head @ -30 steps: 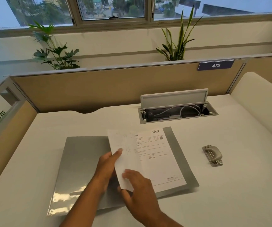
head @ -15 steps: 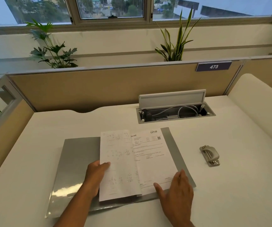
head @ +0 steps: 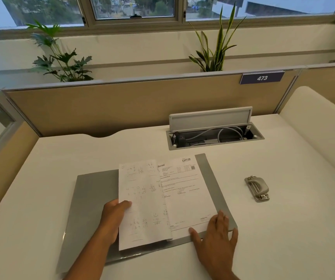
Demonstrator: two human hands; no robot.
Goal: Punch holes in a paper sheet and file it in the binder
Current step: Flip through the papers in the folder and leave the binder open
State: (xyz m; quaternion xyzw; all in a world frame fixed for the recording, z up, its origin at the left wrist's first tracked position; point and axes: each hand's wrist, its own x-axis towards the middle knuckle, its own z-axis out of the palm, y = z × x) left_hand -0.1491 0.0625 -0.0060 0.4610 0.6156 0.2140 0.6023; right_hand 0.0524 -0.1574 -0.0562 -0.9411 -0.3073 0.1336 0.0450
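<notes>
An open grey binder (head: pixel 94 190) lies flat on the white desk. A printed sheet (head: pixel 184 195) rests on its right half. Over the binder's middle, a sheet with handwritten sums (head: pixel 142 201) stands raised along its left edge, pinched by my left hand (head: pixel 114 217), thumb on top. My right hand (head: pixel 217 237) lies flat with fingers spread on the lower right corner of the printed sheet and the binder's edge. A small metal hole punch (head: pixel 257 188) sits on the desk to the right of the binder, apart from both hands.
An open cable hatch (head: pixel 215 136) with its lid up is set into the desk behind the binder. A beige partition (head: pixel 122 106) with a 473 label runs along the back. A cream padded divider (head: pixel 322 126) borders the right side. Plants stand behind the partition.
My right hand has let go of the handwritten sheet and moved right, down onto the printed sheet's corner. My left hand has turned the handwritten sheet further over, so its written face shows.
</notes>
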